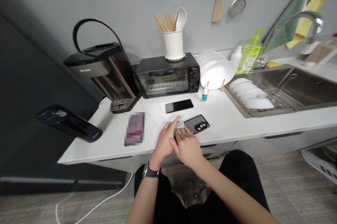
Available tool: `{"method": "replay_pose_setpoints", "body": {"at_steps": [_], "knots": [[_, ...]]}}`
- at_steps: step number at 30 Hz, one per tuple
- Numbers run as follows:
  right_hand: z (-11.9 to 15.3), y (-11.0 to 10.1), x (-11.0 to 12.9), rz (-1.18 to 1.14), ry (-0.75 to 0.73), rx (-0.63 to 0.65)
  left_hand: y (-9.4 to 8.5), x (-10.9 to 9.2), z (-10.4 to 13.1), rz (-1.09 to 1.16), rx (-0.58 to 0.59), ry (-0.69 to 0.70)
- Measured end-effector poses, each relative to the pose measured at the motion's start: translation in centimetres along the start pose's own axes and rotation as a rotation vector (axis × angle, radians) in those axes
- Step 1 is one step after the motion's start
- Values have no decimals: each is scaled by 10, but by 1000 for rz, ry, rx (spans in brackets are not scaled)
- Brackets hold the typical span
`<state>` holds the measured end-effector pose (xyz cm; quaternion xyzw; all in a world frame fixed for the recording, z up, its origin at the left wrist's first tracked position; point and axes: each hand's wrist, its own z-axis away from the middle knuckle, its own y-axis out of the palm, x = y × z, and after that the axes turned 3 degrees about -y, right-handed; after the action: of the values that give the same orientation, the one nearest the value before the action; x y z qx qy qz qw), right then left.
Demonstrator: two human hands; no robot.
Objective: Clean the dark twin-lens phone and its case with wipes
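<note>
My left hand [165,139], with a watch on its wrist, and my right hand [188,145] meet at the front edge of the white counter. A crumpled pale cloth or tissue [180,125] is pinched between them, its lower part covered by my fingers. Right beside it lies a dark phone case [198,123] with a camera cutout at its right end; its left end is partly hidden by my right hand. Behind them a black phone [179,106] lies flat. Farther back stands a small white bottle [204,93] with a blue label.
A toaster oven [165,76] holding a utensil cup [174,44] stands behind. Left are a drink dispenser [105,73], a dark bottle [68,123] and a blurred purple item [135,129]. Right are plates [218,74] and a sink [310,90] with bowls.
</note>
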<state>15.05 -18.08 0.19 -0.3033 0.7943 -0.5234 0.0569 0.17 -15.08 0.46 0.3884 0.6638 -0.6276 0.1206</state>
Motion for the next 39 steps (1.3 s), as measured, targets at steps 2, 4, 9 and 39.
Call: {"method": "replay_pose_setpoints", "body": {"at_steps": [2, 4, 9, 39], "knots": [[5, -3, 6, -67, -9, 5, 0, 1, 2, -31, 1, -2], [12, -9, 0, -122, -22, 13, 1, 1, 4, -80, -5, -4], [32, -27, -34, -199, -46, 37, 4, -4, 2, -106, -21, -9], [18, -10, 5, -220, 33, -32, 4, -1, 0, -102, 4, 5]]}}
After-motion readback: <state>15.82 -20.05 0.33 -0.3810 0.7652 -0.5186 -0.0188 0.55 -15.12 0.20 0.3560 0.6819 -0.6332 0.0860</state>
